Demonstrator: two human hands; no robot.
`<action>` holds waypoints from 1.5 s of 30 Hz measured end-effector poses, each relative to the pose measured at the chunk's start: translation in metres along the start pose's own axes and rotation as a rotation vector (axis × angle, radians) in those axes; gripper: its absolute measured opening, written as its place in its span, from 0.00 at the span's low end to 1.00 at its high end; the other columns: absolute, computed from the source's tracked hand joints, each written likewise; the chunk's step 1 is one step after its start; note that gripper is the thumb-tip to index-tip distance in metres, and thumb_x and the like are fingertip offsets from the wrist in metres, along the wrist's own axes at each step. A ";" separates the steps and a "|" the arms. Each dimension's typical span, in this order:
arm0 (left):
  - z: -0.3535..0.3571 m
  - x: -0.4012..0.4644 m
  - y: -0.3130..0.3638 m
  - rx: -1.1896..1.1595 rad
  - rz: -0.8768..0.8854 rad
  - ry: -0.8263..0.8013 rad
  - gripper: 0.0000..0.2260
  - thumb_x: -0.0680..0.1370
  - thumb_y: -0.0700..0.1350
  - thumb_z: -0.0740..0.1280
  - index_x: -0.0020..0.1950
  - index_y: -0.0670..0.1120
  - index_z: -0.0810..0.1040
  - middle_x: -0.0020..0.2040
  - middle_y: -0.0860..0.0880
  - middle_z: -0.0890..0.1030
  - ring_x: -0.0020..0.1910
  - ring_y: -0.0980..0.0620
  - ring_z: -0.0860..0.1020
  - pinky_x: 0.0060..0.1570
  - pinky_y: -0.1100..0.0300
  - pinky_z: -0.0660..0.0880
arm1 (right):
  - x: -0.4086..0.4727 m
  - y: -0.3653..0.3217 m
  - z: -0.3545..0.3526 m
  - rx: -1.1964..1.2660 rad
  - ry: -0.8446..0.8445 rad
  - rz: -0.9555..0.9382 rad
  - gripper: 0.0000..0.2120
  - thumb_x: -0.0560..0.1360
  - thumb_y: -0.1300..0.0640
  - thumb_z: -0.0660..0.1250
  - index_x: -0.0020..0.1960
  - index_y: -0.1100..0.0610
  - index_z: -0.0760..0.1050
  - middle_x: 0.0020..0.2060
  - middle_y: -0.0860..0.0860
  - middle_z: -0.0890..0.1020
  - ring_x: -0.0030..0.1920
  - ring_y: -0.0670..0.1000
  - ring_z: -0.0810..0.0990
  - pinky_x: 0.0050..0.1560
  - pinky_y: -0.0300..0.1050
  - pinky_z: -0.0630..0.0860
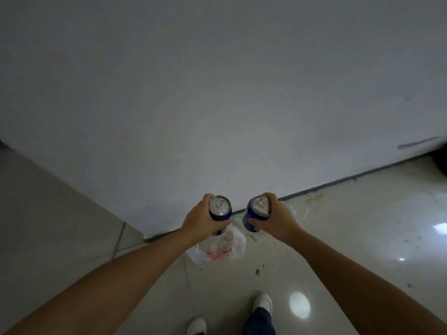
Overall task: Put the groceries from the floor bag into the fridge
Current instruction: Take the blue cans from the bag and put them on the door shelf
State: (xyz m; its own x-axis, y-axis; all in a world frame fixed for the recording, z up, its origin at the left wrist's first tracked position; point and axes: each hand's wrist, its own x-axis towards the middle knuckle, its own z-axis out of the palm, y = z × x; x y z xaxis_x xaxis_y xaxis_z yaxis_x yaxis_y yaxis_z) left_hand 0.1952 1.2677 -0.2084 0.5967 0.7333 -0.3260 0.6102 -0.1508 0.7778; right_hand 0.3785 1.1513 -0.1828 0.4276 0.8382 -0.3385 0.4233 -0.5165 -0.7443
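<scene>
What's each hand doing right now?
Left hand: holding an upright blue metal drink can.
Right hand: holding a second blue metal drink can, tilted slightly.

Dim indoor view, wide-angle distortion at the edges.
Glare spots gleam on the glossy floor [338,238]; the wall [217,93] is evenly grey.

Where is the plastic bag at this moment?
In the head view the plastic bag lies on the floor by the wall, below the can in the left hand.

Shiny metal cans [219,206], thin plastic bag [221,250], glossy tiled floor [338,238].
</scene>
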 end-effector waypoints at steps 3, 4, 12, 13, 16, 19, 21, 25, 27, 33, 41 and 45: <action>-0.008 -0.012 0.044 0.070 0.138 -0.091 0.29 0.66 0.53 0.76 0.61 0.51 0.67 0.55 0.52 0.79 0.53 0.51 0.78 0.53 0.53 0.76 | -0.048 -0.009 -0.027 0.031 0.154 0.031 0.30 0.64 0.53 0.78 0.59 0.51 0.66 0.49 0.46 0.77 0.50 0.46 0.76 0.40 0.28 0.68; -0.007 -0.016 0.060 0.088 0.177 -0.122 0.28 0.66 0.53 0.76 0.61 0.51 0.67 0.54 0.52 0.79 0.53 0.51 0.78 0.53 0.53 0.76 | -0.065 -0.010 -0.034 0.050 0.198 0.042 0.29 0.63 0.53 0.78 0.59 0.50 0.67 0.49 0.46 0.78 0.50 0.46 0.77 0.39 0.28 0.69; 0.076 -0.066 0.182 0.170 0.501 -0.370 0.27 0.65 0.52 0.77 0.58 0.53 0.68 0.51 0.54 0.79 0.51 0.52 0.78 0.52 0.55 0.76 | -0.221 0.023 -0.096 0.117 0.531 0.167 0.27 0.64 0.56 0.77 0.55 0.47 0.65 0.48 0.45 0.78 0.48 0.46 0.77 0.41 0.30 0.69; 0.094 -0.078 0.197 0.175 0.542 -0.414 0.27 0.65 0.52 0.77 0.58 0.53 0.67 0.51 0.54 0.79 0.51 0.52 0.78 0.52 0.55 0.76 | -0.245 0.032 -0.104 0.122 0.570 0.196 0.27 0.64 0.56 0.77 0.56 0.47 0.65 0.48 0.45 0.78 0.48 0.46 0.77 0.42 0.32 0.69; 0.158 -0.124 0.240 0.202 0.650 -0.544 0.27 0.65 0.52 0.77 0.58 0.52 0.68 0.51 0.54 0.80 0.51 0.52 0.78 0.52 0.56 0.75 | -0.329 0.066 -0.126 0.138 0.713 0.287 0.26 0.64 0.55 0.76 0.55 0.46 0.66 0.48 0.45 0.79 0.48 0.47 0.78 0.46 0.36 0.70; 0.233 -0.186 0.277 0.242 0.737 -0.641 0.29 0.62 0.56 0.76 0.58 0.53 0.68 0.50 0.53 0.80 0.50 0.51 0.78 0.51 0.56 0.76 | -0.426 0.107 -0.139 0.177 0.844 0.386 0.26 0.64 0.54 0.76 0.56 0.47 0.67 0.48 0.45 0.79 0.48 0.46 0.78 0.43 0.35 0.72; 0.287 -0.239 0.296 0.216 0.758 -0.699 0.27 0.63 0.55 0.76 0.57 0.54 0.67 0.49 0.53 0.79 0.49 0.51 0.78 0.51 0.56 0.76 | -0.496 0.138 -0.143 0.193 0.921 0.450 0.26 0.64 0.55 0.77 0.57 0.48 0.68 0.48 0.45 0.79 0.49 0.46 0.78 0.44 0.35 0.73; 0.393 -0.361 0.320 0.146 0.772 -0.861 0.25 0.66 0.49 0.77 0.56 0.53 0.68 0.50 0.52 0.78 0.51 0.50 0.77 0.50 0.59 0.72 | -0.636 0.202 -0.146 0.207 1.038 0.572 0.26 0.63 0.55 0.77 0.57 0.51 0.70 0.48 0.47 0.80 0.49 0.48 0.79 0.49 0.43 0.77; 0.429 -0.402 0.327 0.138 0.787 -0.926 0.25 0.66 0.48 0.77 0.57 0.52 0.68 0.51 0.52 0.78 0.53 0.50 0.77 0.50 0.59 0.73 | -0.681 0.223 -0.148 0.214 1.056 0.614 0.26 0.63 0.55 0.77 0.57 0.50 0.69 0.49 0.47 0.80 0.49 0.47 0.79 0.48 0.41 0.77; 0.536 -0.520 0.368 0.177 0.858 -1.095 0.24 0.66 0.48 0.77 0.58 0.51 0.70 0.52 0.51 0.79 0.54 0.50 0.78 0.54 0.56 0.75 | -0.818 0.290 -0.170 0.226 1.148 0.733 0.27 0.64 0.54 0.77 0.59 0.51 0.69 0.50 0.46 0.79 0.50 0.48 0.78 0.46 0.36 0.73; 0.668 -0.567 0.454 0.170 0.946 -1.162 0.28 0.66 0.47 0.77 0.63 0.48 0.70 0.55 0.50 0.79 0.56 0.50 0.77 0.56 0.55 0.75 | -0.901 0.377 -0.245 0.231 1.227 0.776 0.27 0.63 0.51 0.78 0.58 0.49 0.70 0.50 0.45 0.79 0.53 0.47 0.78 0.48 0.37 0.76; 0.746 -0.593 0.521 0.189 1.064 -1.203 0.28 0.67 0.49 0.76 0.62 0.48 0.70 0.54 0.51 0.77 0.55 0.51 0.76 0.53 0.57 0.73 | -0.941 0.416 -0.299 0.190 1.287 0.830 0.27 0.62 0.48 0.77 0.56 0.44 0.68 0.50 0.44 0.79 0.51 0.46 0.78 0.51 0.41 0.76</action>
State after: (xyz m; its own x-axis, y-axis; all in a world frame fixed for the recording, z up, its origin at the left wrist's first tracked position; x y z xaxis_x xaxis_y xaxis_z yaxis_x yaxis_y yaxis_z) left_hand 0.5484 0.2600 -0.0106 0.7559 -0.6546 0.0081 -0.3272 -0.3670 0.8708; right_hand 0.3914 0.0948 -0.0018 0.9024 -0.4284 -0.0459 -0.3360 -0.6331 -0.6974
